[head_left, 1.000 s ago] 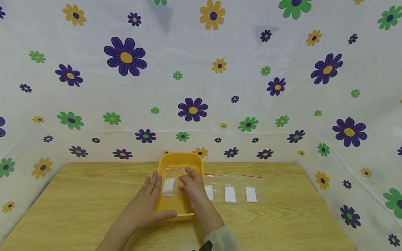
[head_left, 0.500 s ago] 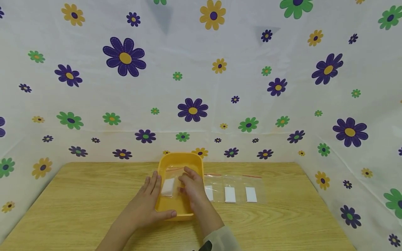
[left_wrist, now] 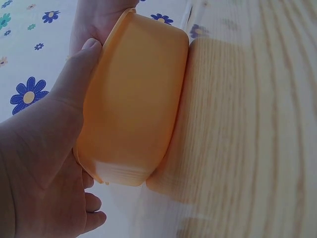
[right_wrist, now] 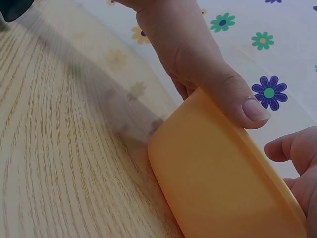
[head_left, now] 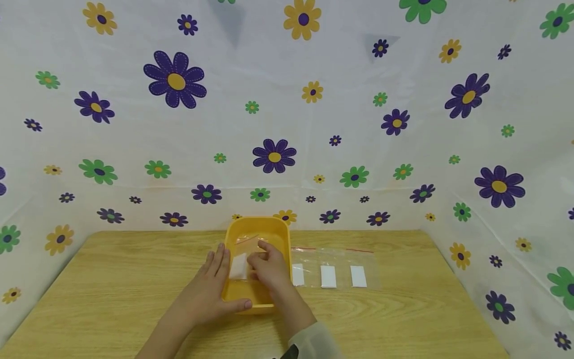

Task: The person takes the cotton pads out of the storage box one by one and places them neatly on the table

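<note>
While the left hand (head_left: 204, 294) rests spread against the tray (head_left: 257, 225), the right hand (head_left: 270, 269) lies over a bag (head_left: 239, 265) inside, its grip unclear.

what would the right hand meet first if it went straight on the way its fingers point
Most likely the clear bag with the white piece, in the yellow tray; the right hand may already touch it, depth is unclear.

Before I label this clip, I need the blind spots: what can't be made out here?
Head view: part of the plastic bag in the tray, behind the right hand.
Left wrist view: the tray's inside, hidden by its wall.
Right wrist view: part of the right hand, cut off by the edge.
</note>
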